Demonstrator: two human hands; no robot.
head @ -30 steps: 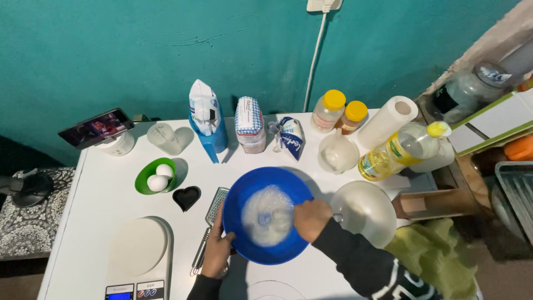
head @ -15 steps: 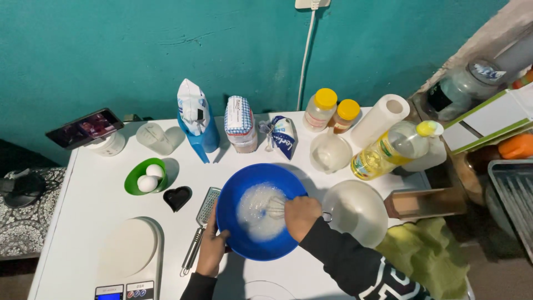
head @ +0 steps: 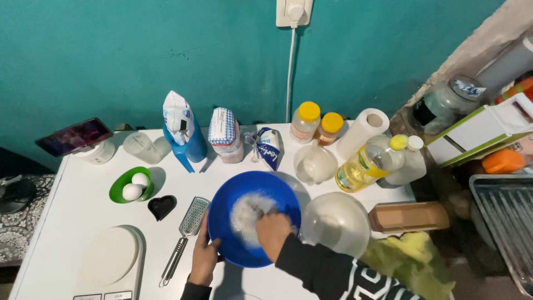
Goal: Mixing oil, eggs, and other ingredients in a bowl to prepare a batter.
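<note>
A teal-painted wall (head: 166, 50) with a slightly uneven, scuffed surface fills the back of the scene. High on it sits a white wall socket (head: 294, 11) with a plug in it, and a white cable (head: 288, 78) drops straight down behind a white rectangular worktop (head: 72, 222), which stands against the wall. To the right, the paint ends at a rough bare plaster edge (head: 477, 44) running diagonally. At the far left, below the worktop's edge, a patterned grey-and-white floor covering (head: 16, 244) shows. The light is soft and even, with faint shadows.
</note>
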